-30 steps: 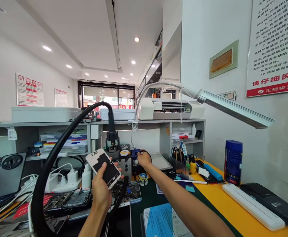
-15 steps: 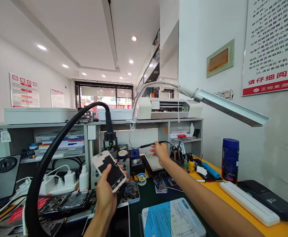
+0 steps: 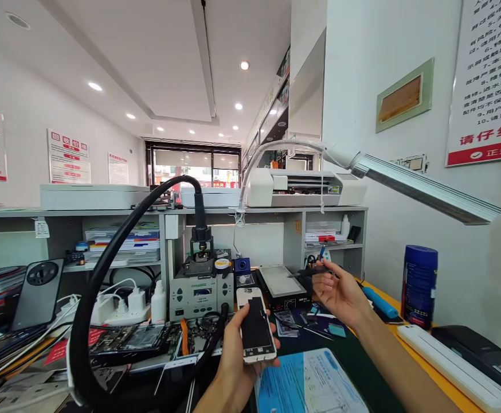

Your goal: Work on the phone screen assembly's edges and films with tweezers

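Note:
In my left hand (image 3: 237, 350) lies a white-framed phone part (image 3: 257, 330) with a black panel, tilted toward me above the bench, thumb along its left edge. My right hand (image 3: 339, 289) is farther back, beside the flat heating plate (image 3: 278, 281), its fingers curled around what looks like a black soldering iron (image 3: 307, 273). Most of that tool is blurred or hidden by the fingers. Below the left hand is a blue-and-white printed mat (image 3: 310, 381). Left of it, a black hose (image 3: 216, 338) crosses over circuit boards.
A thick black gooseneck (image 3: 104, 258) arches across the left foreground. Behind stands a grey rework station (image 3: 196, 295). At right are a blue can (image 3: 420, 287), a long white bar (image 3: 452, 364) and a black case (image 3: 480, 355). An LED lamp (image 3: 426, 189) hangs overhead.
My left hand has carried the phone part right and down, turning it more upright. The right hand has moved right with the black tool, away from above the heating plate. The view has swung left.

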